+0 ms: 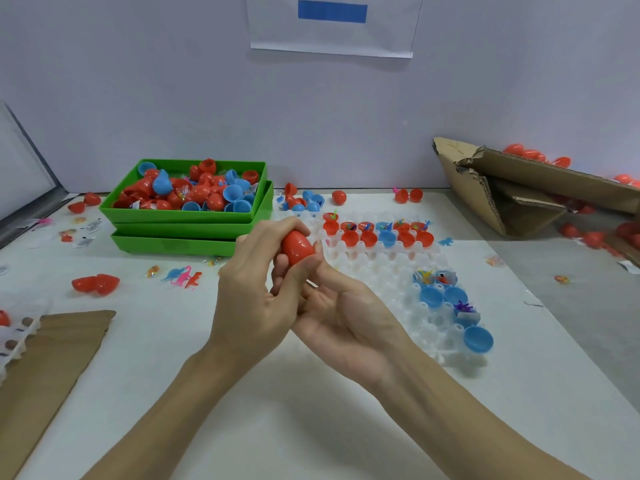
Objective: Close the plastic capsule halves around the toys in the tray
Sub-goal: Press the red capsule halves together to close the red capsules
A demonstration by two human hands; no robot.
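On the white table [311,427], largest first: torn carton [519,188] at far right, red capsules spilled behind and beside it; two stacked green bins [187,233] at left rear, the top one heaped with loose red and blue halves; brown cardboard sheet [52,348] at near left; clear tray [391,268] right of centre, most of its cups bare.

Tray contents: back rows, a line of open halves [377,233], mostly red with a blue one or two, small toys showing in the rearmost; near right corner, blue halves [446,299], some holding toys, none capped.

Hands, raised just left of the tray: left hand [256,292] curled over the top of a red egg [297,247]; right hand [346,320] palm-up beneath, fingers and thumb wrapped round its lower end; both grip and press it together; whether the seam has fully snapped cannot be told.

Small items: closed red eggs [408,195] at the table's back edge; loose dinosaur toys [183,276] at left; a red shell [95,284] nearby.

Progress, by judgement: one capsule in closing; roughly a dozen filled halves in the tray yet to cap; well short of done.
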